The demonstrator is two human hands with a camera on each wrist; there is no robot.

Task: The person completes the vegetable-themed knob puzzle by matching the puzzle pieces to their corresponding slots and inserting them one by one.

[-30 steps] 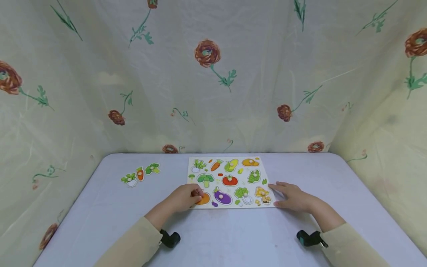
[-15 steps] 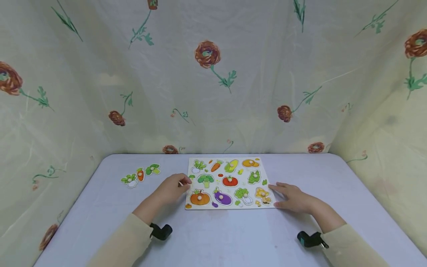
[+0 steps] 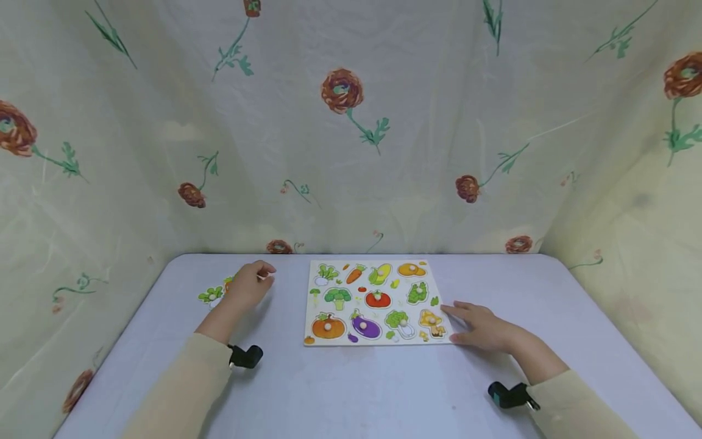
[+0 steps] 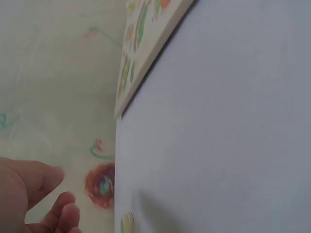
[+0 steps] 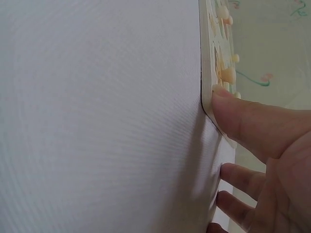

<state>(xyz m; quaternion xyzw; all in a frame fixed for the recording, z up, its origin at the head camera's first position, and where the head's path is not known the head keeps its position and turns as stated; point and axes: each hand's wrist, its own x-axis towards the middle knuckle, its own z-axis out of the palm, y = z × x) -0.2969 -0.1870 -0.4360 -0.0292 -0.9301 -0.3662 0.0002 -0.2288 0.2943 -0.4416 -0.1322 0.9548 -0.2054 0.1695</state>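
Note:
A white wooden puzzle board (image 3: 384,341) with vegetable pieces lies flat on the table. Most of its pieces carry small knobs, such as the pumpkin (image 3: 328,327) and the eggplant (image 3: 366,327). My left hand (image 3: 247,288) is over the loose pieces left of the board, its fingers loosely bent and holding nothing. It covers the loose broccoli and most of the carrot piece (image 3: 228,281); a turnip piece (image 3: 210,295) shows beside the wrist. At the board's right edge, my right hand (image 3: 482,327) rests with extended fingers, the thumb (image 5: 228,109) touching the near corner.
The table (image 3: 351,390) wears a pale cloth. A flower-printed curtain (image 3: 406,201) surrounds its back and sides. A small black camera (image 3: 245,356) sits on the left wrist, another black camera (image 3: 509,395) on the right.
My left hand has left the pumpkin at the board's near left corner and travelled left and away to the loose pieces. The right hand stays at the board's edge.

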